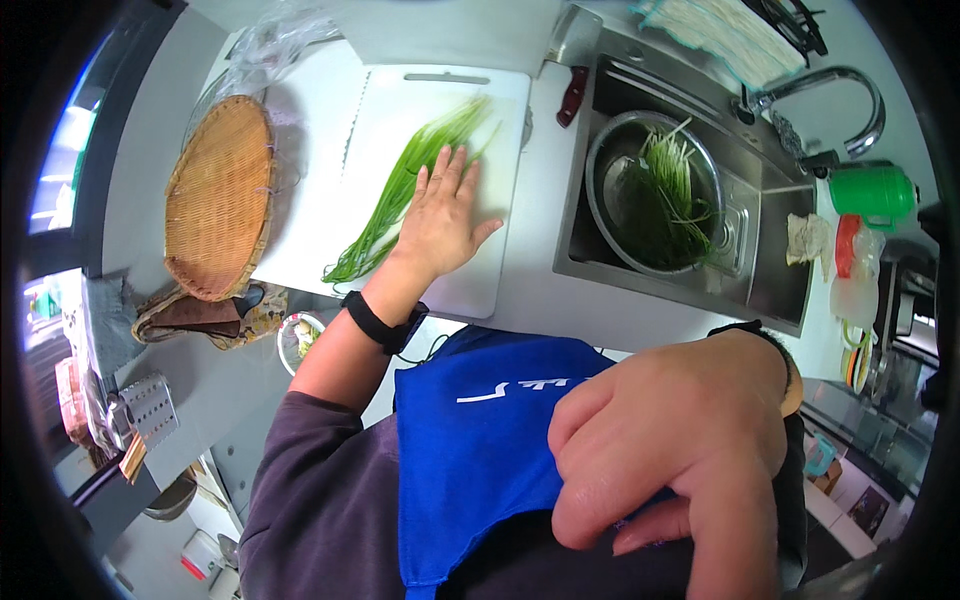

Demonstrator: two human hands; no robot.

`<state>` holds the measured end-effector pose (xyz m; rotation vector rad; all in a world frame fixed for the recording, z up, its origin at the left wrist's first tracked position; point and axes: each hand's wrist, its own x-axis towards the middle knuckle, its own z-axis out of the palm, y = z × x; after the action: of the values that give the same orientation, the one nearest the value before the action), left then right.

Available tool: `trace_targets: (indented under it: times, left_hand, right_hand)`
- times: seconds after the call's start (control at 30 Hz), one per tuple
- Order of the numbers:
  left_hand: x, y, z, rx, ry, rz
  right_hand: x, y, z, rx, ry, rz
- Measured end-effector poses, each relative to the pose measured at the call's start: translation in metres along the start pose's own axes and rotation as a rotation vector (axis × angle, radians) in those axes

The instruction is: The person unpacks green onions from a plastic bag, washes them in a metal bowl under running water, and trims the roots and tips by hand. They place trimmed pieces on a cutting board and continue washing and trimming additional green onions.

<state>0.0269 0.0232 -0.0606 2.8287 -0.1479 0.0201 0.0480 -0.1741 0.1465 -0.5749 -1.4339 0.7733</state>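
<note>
My left hand lies flat, fingers spread, over a bunch of long green garlic chives or scallions on a white plastic cutting board. The bunch runs diagonally, its pale ends at the far side. My right hand is raised close to the camera in front of the blue apron, its fingers curled; whether anything is inside them is hidden. To the right, a metal bowl in the sink holds more greens. A knife with a dark red handle rests beside the board, near the sink.
A woven bamboo tray stands at the left of the counter, with clear plastic bags behind it. The steel sink and curved faucet are at the right. A green container and a cloth sit beyond the sink.
</note>
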Motion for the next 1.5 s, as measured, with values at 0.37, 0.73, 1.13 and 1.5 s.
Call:
trace_targets:
  times: [0.37,0.73,1.13,1.5]
  left_hand:
    - [0.004,0.025,0.036,0.045,-0.029,0.036]
    - [0.009,0.024,0.041,0.199,-0.194,-0.055]
    - [0.009,0.022,0.052,0.196,-0.121,-0.119]
    - [0.008,0.021,0.061,0.263,-0.088,-0.173]
  right_hand:
    - [-0.112,-0.047,-0.056,-0.387,0.087,0.467]
    - [-0.431,0.081,-0.253,-1.200,-0.020,1.725]
    - [-0.439,0.061,-0.270,-0.535,0.781,1.570]
    - [-0.435,0.033,-0.260,-0.495,1.014,0.863]
